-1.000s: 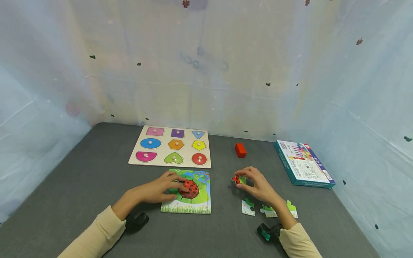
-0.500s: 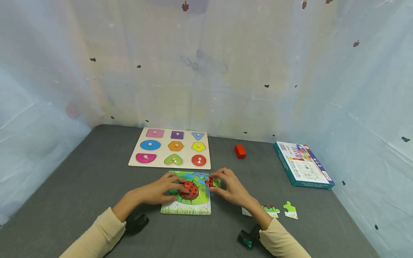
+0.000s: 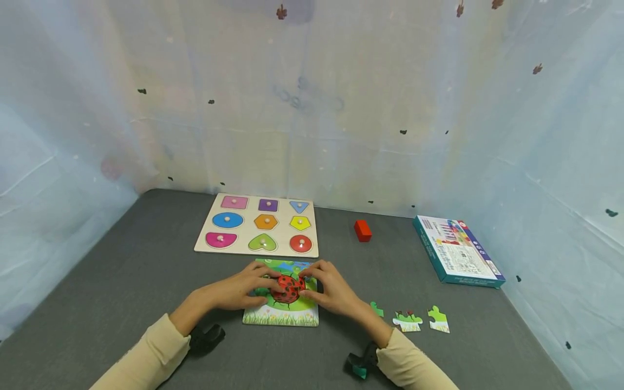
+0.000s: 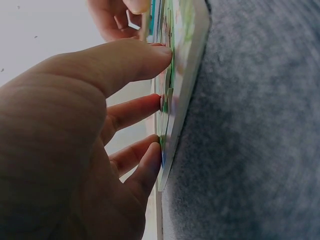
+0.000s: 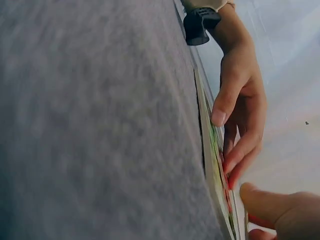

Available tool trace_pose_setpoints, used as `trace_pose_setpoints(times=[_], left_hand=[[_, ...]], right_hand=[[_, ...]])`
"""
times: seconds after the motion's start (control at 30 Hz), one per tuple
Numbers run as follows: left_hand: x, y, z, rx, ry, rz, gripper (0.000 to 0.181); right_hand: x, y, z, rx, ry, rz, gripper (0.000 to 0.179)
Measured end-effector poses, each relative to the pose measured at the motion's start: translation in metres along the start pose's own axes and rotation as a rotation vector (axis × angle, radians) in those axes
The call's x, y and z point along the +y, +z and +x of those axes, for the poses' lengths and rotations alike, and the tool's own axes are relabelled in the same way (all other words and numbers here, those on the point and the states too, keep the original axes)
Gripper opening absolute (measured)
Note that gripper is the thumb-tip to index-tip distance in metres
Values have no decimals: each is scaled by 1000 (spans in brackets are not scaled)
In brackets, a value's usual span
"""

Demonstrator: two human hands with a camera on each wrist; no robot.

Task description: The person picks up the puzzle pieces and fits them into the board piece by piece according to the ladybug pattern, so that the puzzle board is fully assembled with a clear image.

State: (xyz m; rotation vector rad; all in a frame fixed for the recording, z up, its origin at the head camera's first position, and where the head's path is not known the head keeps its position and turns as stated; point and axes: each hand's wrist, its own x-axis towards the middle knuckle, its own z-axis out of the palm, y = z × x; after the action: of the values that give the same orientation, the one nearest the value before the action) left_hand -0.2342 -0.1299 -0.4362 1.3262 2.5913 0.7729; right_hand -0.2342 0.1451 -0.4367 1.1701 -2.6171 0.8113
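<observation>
A ladybug jigsaw board [image 3: 280, 318] lies flat on the dark grey table. My left hand [image 3: 239, 287] rests on its left part, the thumb and fingertips touching the picture from above. Over the board's right part, my right hand [image 3: 336, 290] pinches a red and green jigsaw piece [image 3: 302, 284] between thumb and fingers. That piece is largely covered by the fingers, and the left wrist view shows its edge [image 4: 146, 25] raised off the board. To the right lie several loose jigsaw pieces [image 3: 407, 322], one partly behind the right forearm.
Behind the jigsaw board lies a wooden shape board [image 3: 248, 220] with colourful knobbed shapes. A red block [image 3: 363, 231] sits right of it. Farther right is a flat teal-edged box [image 3: 460, 252]. Pale sheeting [image 3: 341, 151] hangs along the table's back and sides.
My right hand has carried the jigsaw piece leftward from beside the board to over its right part. The left hand has stayed where it was on the board.
</observation>
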Motion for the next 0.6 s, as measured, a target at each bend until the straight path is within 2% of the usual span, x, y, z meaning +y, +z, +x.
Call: trace_pose_setpoints(times=[0.3,0.4,0.6], left_hand=[[0,0,0,11,21,13,37],[0,1,0,12,31,15,44],[0,1,1,-17,5,48,50]], right_hand=[[-1,10,3,-15,-25,-53,37],[-2,10,4,-6,-41,-39,38],[-1,10,4,22,-64,1,38]])
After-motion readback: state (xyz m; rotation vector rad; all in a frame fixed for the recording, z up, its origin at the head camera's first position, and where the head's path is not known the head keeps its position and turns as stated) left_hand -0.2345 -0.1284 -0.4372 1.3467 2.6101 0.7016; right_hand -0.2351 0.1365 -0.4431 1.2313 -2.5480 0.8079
